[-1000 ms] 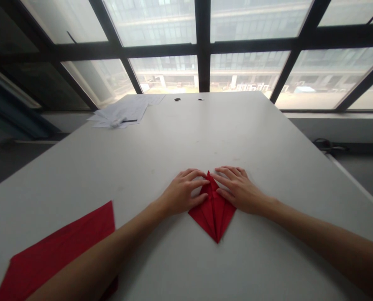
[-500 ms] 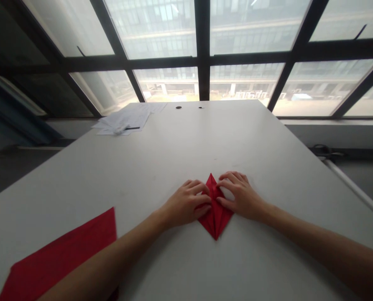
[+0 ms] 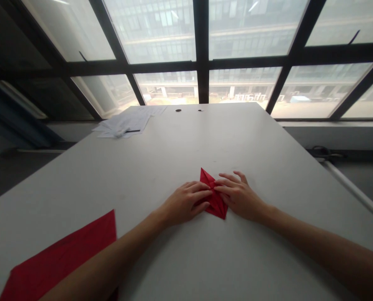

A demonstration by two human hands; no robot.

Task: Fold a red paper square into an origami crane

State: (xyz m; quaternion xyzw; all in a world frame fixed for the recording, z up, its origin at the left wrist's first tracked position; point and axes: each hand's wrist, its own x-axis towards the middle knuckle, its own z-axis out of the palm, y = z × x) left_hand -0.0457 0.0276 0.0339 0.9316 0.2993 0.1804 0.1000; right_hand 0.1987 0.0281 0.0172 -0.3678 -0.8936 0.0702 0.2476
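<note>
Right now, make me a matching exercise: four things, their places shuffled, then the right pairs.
1. Folded red paper
2. Larger red sheet
3. White papers
4. Dark window frame

A. Far left of the table
B. Partly behind the left forearm
C. Beyond the table's far edge
D. Touched by left hand and right hand

Pairs: 1-D, 2-B, 3-A, 4-C

The left forearm extends from the near left toward the far right. The right forearm extends from the near right toward the far left. The left hand faces palm down, thumb apart on its near side. The right hand opposes it, far-side fingers spread.
</note>
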